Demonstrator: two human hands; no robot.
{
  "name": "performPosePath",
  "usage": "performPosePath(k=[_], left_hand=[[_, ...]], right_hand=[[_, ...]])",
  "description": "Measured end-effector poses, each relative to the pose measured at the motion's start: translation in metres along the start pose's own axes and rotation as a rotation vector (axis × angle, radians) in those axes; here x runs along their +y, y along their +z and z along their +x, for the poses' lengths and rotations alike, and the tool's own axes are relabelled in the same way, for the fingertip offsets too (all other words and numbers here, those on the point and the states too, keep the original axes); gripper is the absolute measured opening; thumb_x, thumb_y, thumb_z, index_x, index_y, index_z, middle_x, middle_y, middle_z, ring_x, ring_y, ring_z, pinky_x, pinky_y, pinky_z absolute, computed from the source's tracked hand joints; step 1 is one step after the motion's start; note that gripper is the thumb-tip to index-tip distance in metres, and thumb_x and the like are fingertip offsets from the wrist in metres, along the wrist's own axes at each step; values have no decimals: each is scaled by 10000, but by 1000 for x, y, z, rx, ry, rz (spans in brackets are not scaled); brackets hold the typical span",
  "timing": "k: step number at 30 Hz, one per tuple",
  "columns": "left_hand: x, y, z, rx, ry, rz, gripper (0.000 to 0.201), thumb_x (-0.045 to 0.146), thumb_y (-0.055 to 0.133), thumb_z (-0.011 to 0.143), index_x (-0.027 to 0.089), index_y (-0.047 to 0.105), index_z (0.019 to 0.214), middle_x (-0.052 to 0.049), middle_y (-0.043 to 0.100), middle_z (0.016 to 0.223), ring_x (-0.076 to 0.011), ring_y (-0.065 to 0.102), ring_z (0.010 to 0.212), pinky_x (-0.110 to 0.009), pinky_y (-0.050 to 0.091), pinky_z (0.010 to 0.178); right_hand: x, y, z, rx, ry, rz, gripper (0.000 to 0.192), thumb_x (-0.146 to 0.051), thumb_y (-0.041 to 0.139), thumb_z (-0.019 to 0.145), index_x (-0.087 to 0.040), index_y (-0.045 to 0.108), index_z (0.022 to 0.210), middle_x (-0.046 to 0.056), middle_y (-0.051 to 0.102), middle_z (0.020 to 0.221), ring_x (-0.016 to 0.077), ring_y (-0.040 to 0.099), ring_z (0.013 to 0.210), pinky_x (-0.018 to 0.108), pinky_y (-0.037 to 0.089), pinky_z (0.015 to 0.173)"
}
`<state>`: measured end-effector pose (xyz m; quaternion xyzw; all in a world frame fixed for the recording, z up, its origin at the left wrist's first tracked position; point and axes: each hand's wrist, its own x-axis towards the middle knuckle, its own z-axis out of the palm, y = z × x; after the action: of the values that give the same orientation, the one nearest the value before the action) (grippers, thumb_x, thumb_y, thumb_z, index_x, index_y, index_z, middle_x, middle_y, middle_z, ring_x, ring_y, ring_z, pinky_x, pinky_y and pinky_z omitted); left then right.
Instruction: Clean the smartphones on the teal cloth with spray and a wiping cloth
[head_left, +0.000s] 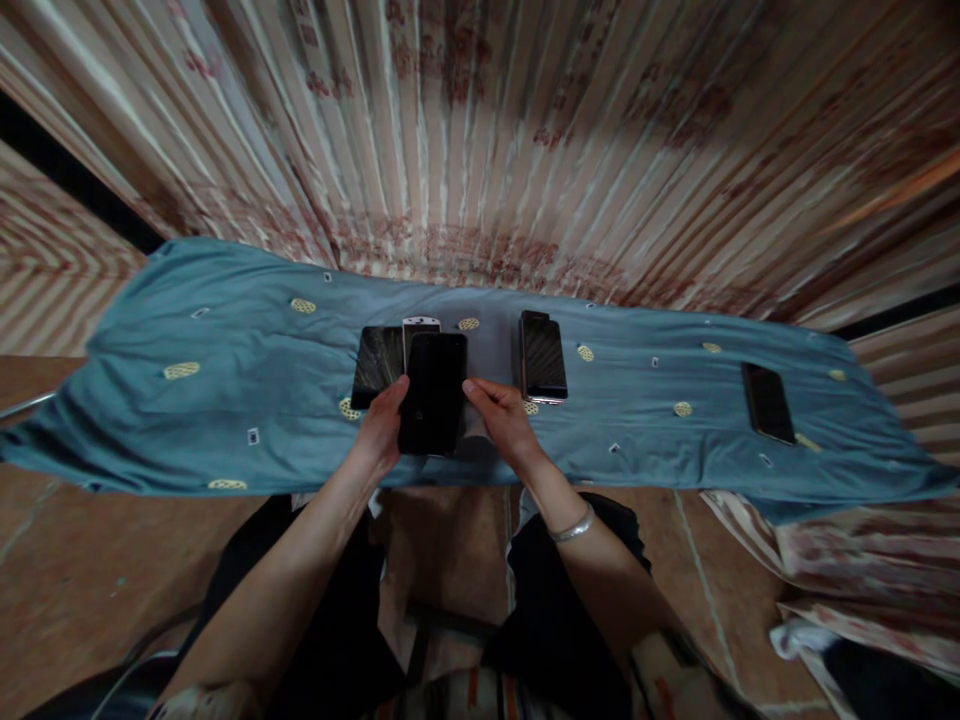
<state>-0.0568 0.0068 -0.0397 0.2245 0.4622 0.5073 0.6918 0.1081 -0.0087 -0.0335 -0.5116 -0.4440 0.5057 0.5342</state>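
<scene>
Centrally, left hand (382, 425) and right hand (504, 418) grip black phone (433, 392) by its long edges, raised over blue cloth (225, 400). Dark tablet (377, 365), white phone (421, 324) just beyond fingers; another phone (543, 357) right of right hand. Step judged: handling phone mid-lift; steady two-sided hold needed.

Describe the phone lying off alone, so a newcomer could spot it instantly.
Start at the blue cloth spread across the middle of the view. Both hands hold a black phone at its centre, with others close by. Follow the cloth far to the right: the lone dark phone lies flat there, nothing near it.
</scene>
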Motion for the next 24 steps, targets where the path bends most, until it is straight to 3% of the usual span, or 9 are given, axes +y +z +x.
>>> performPosePath(k=[4, 7, 10, 14, 18, 24], left_hand=[[2, 6, -3, 2, -69, -23, 406, 472, 788, 704, 127, 726, 908, -130, 785, 999, -323, 698, 1106, -429, 564, 961], [2, 8, -4, 26, -32, 26, 471, 521, 824, 643, 130, 720, 882, -121, 782, 973, -321, 705, 1072, -416, 565, 931], [2, 8, -4, 60, 34, 97, 565, 582, 860, 557, 137, 714, 873, -102, 777, 943, -315, 690, 1090, -396, 545, 937], [3, 8, -6, 51, 68, 156, 607, 635, 873, 493, 152, 704, 820, -82, 766, 881, -314, 673, 1103, -387, 528, 938], [4, 9, -7, 23, 63, 185, 615, 651, 873, 481, 153, 695, 795, -68, 752, 836, -310, 671, 1074, -397, 523, 934], [-2, 10, -7, 37, 37, 178, 608, 652, 877, 454, 170, 671, 762, -33, 721, 776, -274, 682, 963, -382, 514, 901]], right_hand=[[8, 2, 0, 27, 21, 16, 423, -626, 704, 750, -204, 732, 730, -48, 578, 612, 122, 482, 623, 254, 411, 624], [10, 0, 1, 86, -45, -144, 327, -536, 665, 814, -218, 741, 811, -29, 647, 669, 155, 568, 677, 275, 458, 680], [6, -5, 0, 140, -138, -344, 209, -382, 649, 856, -240, 731, 986, 12, 749, 848, 198, 675, 841, 309, 500, 806], [0, -9, -4, 127, -207, -461, 179, -311, 604, 866, -246, 701, 1003, 43, 766, 978, 218, 710, 955, 333, 512, 889], [-4, -12, -5, 132, -236, -515, 224, -287, 590, 845, -240, 686, 1041, 35, 752, 974, 204, 694, 864, 333, 513, 859], [1, -16, 1, 155, -195, -454, 241, -284, 595, 803, -231, 710, 1008, -24, 662, 733, 155, 579, 643, 293, 468, 701]])
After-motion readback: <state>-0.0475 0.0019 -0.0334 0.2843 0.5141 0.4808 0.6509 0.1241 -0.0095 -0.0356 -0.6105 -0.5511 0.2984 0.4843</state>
